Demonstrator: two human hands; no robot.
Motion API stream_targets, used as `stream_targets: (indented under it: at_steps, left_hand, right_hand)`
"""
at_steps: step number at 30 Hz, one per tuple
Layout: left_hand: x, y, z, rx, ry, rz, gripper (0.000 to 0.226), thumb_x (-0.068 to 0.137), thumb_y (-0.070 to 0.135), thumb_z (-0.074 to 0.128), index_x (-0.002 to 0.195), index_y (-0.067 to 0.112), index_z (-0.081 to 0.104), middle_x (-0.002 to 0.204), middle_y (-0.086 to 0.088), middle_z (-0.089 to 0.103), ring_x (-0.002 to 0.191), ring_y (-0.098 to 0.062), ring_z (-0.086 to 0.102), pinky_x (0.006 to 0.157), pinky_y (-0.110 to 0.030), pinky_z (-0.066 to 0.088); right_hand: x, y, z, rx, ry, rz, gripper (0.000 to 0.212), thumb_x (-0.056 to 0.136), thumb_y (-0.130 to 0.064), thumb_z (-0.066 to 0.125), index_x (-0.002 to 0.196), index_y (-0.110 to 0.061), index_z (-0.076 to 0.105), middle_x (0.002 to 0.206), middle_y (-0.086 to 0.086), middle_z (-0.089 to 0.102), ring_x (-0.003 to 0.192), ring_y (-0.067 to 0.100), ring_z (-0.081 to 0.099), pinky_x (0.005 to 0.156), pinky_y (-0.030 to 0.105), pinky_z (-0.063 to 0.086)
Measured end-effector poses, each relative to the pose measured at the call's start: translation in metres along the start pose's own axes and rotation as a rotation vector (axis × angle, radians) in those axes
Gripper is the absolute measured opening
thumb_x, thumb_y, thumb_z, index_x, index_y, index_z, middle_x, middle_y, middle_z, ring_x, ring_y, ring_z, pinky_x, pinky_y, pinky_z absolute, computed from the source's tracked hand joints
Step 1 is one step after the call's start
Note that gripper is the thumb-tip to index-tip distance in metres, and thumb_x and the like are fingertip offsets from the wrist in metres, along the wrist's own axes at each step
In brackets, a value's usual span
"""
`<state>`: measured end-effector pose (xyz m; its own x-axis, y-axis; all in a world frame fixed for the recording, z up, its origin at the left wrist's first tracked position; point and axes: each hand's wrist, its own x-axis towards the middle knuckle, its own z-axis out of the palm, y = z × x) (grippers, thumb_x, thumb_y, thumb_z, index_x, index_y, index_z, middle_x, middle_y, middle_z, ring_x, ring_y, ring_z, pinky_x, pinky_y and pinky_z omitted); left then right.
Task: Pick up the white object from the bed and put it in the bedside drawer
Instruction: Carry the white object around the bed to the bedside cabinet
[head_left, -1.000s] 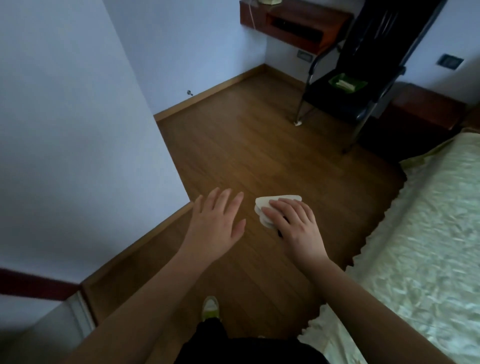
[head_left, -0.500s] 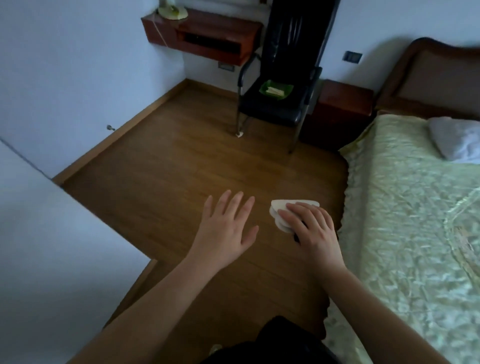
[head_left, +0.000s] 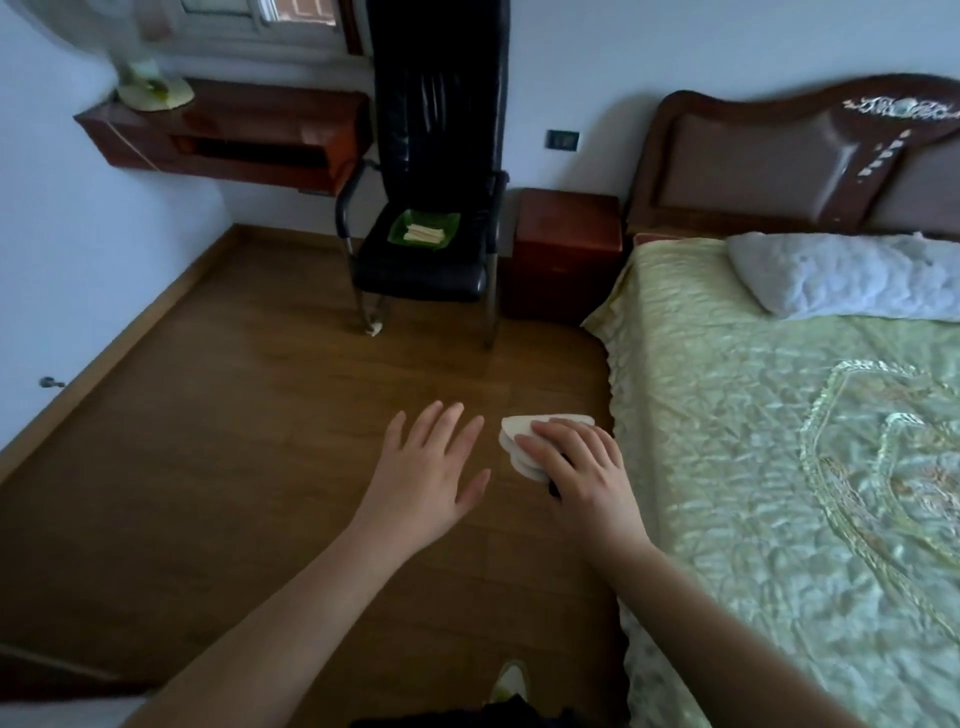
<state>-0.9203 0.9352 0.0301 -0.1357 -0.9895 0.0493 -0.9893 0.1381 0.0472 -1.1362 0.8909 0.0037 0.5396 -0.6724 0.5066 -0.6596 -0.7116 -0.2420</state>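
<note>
White object (head_left: 519, 435) (flat, layered) sits gripped under the right hand (head_left: 582, 470), above the wooden floor (head_left: 260, 415) beside the bed (head_left: 753, 415). Left hand (head_left: 434, 467) hovers empty, fingers spread. Bedside cabinet (head_left: 563, 249) stands well beyond.

Bedroom: colours and patterns

White object (head_left: 521, 435); pale green bedspread (head_left: 753, 415) (embroidered gold scrollwork); white pillow (head_left: 841, 275); reddish-brown bedside cabinet (head_left: 563, 249); black chair (head_left: 431, 156); brown wood floor (head_left: 234, 415).

Bed (head_left: 779, 441) sits on the right, nightstand (head_left: 566, 249) tucked by its head, chair (head_left: 431, 208) just left of that, wall shelf (head_left: 223, 135) further left. Pillow (head_left: 841, 275) lies on the bed.
</note>
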Motion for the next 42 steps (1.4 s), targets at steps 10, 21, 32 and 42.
stream_targets:
  at_steps: [10, 21, 32, 42]
  left_hand:
    - [0.164, -0.02, 0.021, 0.004, -0.007, 0.076, 0.065, 0.094, 0.059, 0.03, 0.147, 0.022, 0.035, 0.15, -0.008, 0.042, 0.14, -0.028, 0.036, 0.111, -0.054, 0.03]
    - [0.341, -0.08, 0.039, -0.024, 0.03, 0.224, 0.063, 0.094, 0.056, 0.033, 0.147, 0.021, 0.034, 0.15, -0.01, 0.04, 0.14, -0.028, 0.033, 0.111, -0.056, 0.031]
    - [0.494, -0.065, 0.058, -0.017, -0.036, 0.323, 0.063, 0.094, 0.054, 0.036, 0.148, 0.02, 0.035, 0.151, -0.01, 0.04, 0.141, -0.029, 0.032, 0.111, -0.056, 0.031]
    - [0.642, 0.0, 0.075, -0.007, -0.015, 0.255, 0.06, 0.094, 0.053, 0.036, 0.145, 0.021, 0.037, 0.148, -0.01, 0.042, 0.139, -0.03, 0.035, 0.11, -0.056, 0.031]
  right_hand:
    - [0.072, 0.096, 0.03, 0.022, 0.03, 0.183, 0.048, 0.076, -0.009, 0.073, 0.122, -0.016, 0.062, 0.126, 0.006, 0.06, 0.121, 0.025, 0.053, 0.1, 0.047, 0.042]
    - [0.183, 0.201, 0.091, -0.143, 0.087, 0.243, 0.052, 0.078, -0.003, 0.067, 0.126, -0.021, 0.057, 0.125, 0.009, 0.06, 0.12, 0.029, 0.053, 0.099, 0.049, 0.041]
    - [0.242, 0.319, 0.111, -0.218, 0.121, 0.28, 0.034, 0.088, -0.011, 0.054, 0.12, -0.018, 0.066, 0.122, 0.009, 0.063, 0.119, 0.029, 0.054, 0.102, 0.048, 0.041]
    - [0.313, 0.47, 0.108, -0.186, 0.096, 0.256, 0.034, 0.088, -0.013, 0.058, 0.121, -0.016, 0.067, 0.122, 0.011, 0.063, 0.118, 0.032, 0.056, 0.103, 0.049, 0.041]
